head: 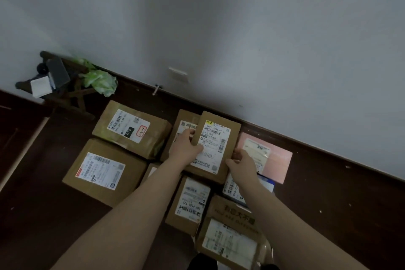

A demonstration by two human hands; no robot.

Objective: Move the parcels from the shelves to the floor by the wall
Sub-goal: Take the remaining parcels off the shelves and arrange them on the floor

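Dim, flat indoor light with a cool grey cast. The pale painted wall (219, 17) shows broad soft shadows; the dark brown wooden floor (32, 215) sinks almost to black. Label print on the flat brown cardboard parcel (215, 138) is soft, only partly legible. Wide-angle stretching shows toward the bottom edge

- Taped box (131, 129), 10 o'clock: black sticker on its white label reads "010".
- Centre parcel (215, 144): label's top line reads "5020 1098 41 41".
- Small box (190, 204), 6 o'clock: label, upside down, reads "P802 772".
- Remaining print too small to read.
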